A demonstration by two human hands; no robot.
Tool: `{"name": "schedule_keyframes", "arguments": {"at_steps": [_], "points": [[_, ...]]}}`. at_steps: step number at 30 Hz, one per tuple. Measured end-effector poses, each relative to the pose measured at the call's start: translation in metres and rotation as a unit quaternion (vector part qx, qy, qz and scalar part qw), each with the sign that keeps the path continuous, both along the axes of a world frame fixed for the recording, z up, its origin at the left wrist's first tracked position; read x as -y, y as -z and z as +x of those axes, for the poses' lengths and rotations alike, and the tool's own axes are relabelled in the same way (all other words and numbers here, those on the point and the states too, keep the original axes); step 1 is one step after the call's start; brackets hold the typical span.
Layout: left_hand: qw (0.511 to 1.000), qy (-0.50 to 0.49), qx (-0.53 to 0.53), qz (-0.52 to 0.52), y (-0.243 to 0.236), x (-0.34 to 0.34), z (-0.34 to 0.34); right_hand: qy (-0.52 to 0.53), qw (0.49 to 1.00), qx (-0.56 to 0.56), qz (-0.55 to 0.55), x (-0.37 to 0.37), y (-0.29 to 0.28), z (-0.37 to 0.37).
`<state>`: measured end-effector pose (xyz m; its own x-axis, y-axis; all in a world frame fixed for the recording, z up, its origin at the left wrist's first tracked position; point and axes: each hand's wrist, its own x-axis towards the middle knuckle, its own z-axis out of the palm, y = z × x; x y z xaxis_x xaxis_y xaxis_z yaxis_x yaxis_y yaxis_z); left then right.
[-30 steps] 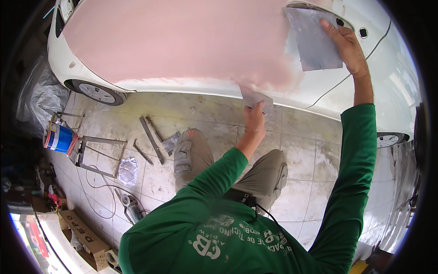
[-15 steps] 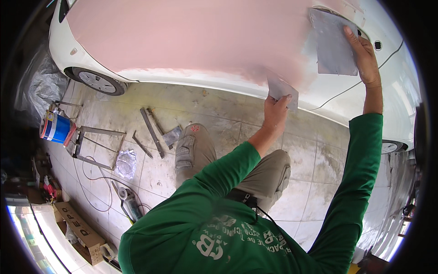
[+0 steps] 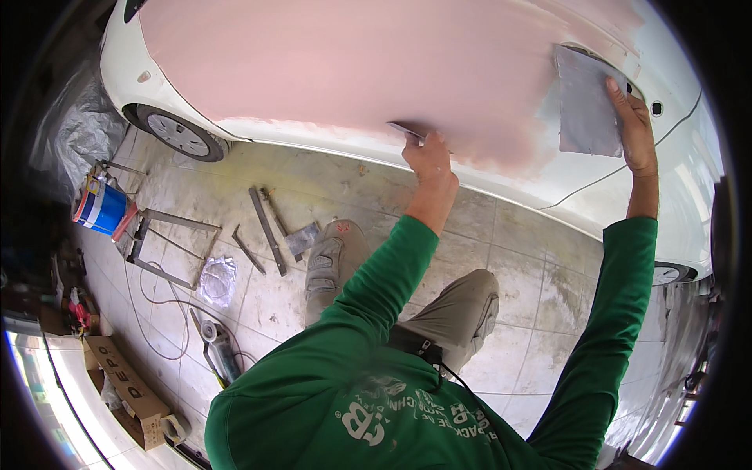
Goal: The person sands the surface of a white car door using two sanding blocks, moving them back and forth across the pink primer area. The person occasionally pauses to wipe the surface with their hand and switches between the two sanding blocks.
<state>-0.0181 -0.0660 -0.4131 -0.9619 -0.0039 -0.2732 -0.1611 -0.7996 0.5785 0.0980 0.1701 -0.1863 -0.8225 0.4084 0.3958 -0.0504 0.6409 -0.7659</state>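
Observation:
My left hand point(image 3: 431, 157) is closed round a thin grey putty spreader point(image 3: 402, 128), its edge against the lower part of the pink-coated side point(image 3: 352, 70) of a white car. Only a sliver of the blade shows. A flat rectangular grey plate point(image 3: 586, 106) is gripped by its right edge in my right hand point(image 3: 636, 137), thumb lying over its face. It is held in front of the car body near the handle recess, close to a round-cornered dark hole point(image 3: 656, 109). The pink coat has a smeared, uneven right border over white paint.
On the tiled floor lie a metal frame point(image 3: 174, 221), metal bars point(image 3: 266, 231), crumpled foil point(image 3: 218, 280) and an angle grinder point(image 3: 219, 348) with its cord. A blue can point(image 3: 102, 205) stands at the left, beyond a cardboard box point(image 3: 125, 388). The car's wheel point(image 3: 174, 133) is at upper left.
My left hand has swept leftward and slightly up along the pink side, turning the spreader more edge-on. The right hand keeps its plate; the whole scene has shifted slightly down in view.

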Motion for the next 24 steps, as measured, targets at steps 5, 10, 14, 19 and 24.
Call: {"name": "schedule_keyframes", "arguments": {"at_steps": [5,10,14,19,24], "points": [[0.990,0.063,-0.114,-0.057,0.022,-0.016,0.055,0.003,1.000,0.016,-0.021,-0.003,-0.001,0.006],[0.993,0.095,0.072,-0.021,0.066,0.047,0.033,-0.006,1.000,0.023,0.004,-0.009,0.000,0.011],[0.993,0.090,0.078,-0.013,0.048,0.063,-0.017,-0.025,0.999,0.013,-0.017,0.005,-0.007,0.005],[0.965,0.244,-0.095,0.013,0.007,0.039,0.042,-0.036,0.999,-0.002,-0.027,0.009,-0.008,0.007],[0.947,0.314,-0.058,0.026,0.051,0.058,0.080,-0.051,0.997,-0.006,-0.056,0.003,-0.007,0.009]]}}
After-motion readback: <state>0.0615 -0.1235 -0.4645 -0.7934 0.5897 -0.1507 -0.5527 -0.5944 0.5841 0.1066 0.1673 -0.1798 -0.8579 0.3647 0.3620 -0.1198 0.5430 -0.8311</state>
